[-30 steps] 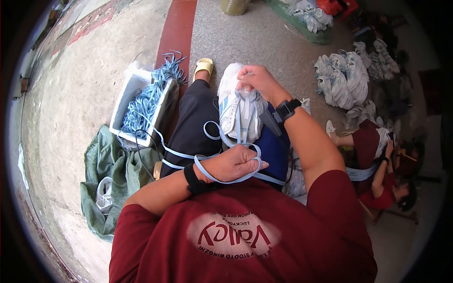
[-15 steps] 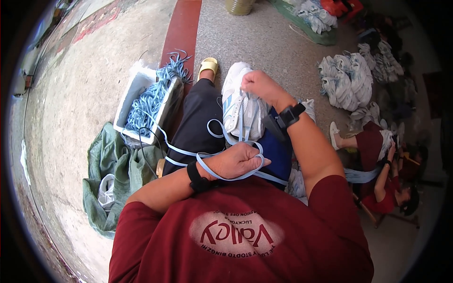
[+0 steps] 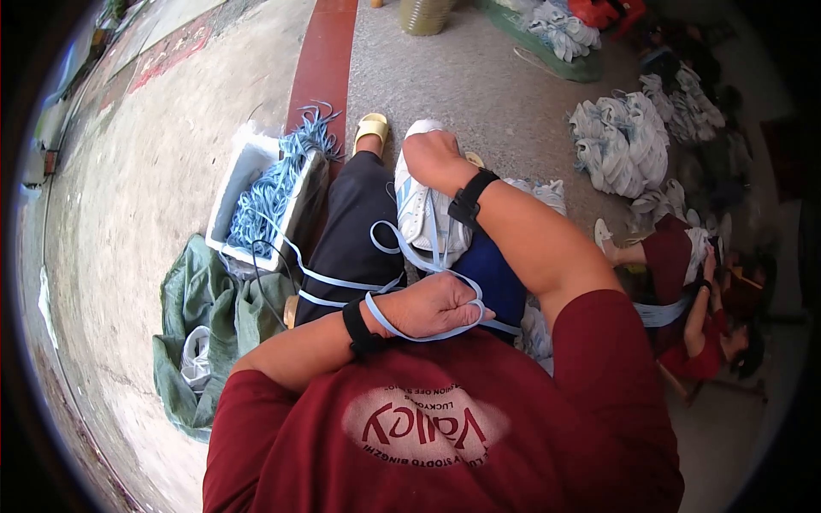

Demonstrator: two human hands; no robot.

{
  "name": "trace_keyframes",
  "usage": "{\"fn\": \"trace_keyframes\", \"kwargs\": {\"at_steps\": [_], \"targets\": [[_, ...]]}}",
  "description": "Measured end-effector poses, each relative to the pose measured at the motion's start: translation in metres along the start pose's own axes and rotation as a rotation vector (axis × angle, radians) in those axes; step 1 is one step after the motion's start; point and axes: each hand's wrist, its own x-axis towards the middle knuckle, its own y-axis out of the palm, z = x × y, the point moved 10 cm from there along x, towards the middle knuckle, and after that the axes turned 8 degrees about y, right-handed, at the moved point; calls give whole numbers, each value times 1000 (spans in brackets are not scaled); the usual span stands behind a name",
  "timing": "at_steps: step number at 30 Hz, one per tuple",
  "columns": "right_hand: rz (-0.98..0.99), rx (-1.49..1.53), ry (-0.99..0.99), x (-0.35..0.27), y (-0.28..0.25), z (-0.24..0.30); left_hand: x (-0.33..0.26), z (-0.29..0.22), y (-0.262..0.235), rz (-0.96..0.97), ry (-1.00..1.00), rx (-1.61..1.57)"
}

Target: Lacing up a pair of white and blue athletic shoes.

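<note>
A white sneaker (image 3: 415,218) with light blue trim rests on my lap, its toe pointing away from me. Light blue shoelace (image 3: 434,244) runs through its eyelets and trails in loops toward me. My left hand (image 3: 432,305) is closed round the lace near my belly, with one loop passing over the wrist and thumb. Above the front of the sneaker, my right hand (image 3: 434,161) is curled into a closed grip. Its fingertips are turned away, so whatever they pinch is hidden.
To the left stands a white foam box (image 3: 224,201) heaped with blue laces (image 3: 265,201). A green sack (image 3: 192,325) holding a white shoe lies nearer. White shoes are piled (image 3: 620,141) at right, where a seated co-worker (image 3: 697,316) works. A yellowish bucket (image 3: 425,15) stands ahead.
My right hand has moved left across the front of the sneaker and its wrist has turned. My left hand keeps its grip on the lace, lying slightly lower in view.
</note>
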Motion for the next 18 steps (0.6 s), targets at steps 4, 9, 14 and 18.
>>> {"fn": "trace_keyframes", "kwargs": {"at_steps": [4,9,14,18], "targets": [[61,753,1,4,-13,-45,-8,6,-8,-66,-14,-13],[-103,1274,37,-49,-11,-108,-14,14,-20,-151,-50,-120],[-143,1230,122,-72,18,-102,-12,23,-14,-112,-88,-85],[-154,1326,183,-72,22,-100,-11,23,-12,-104,-119,-25]]}}
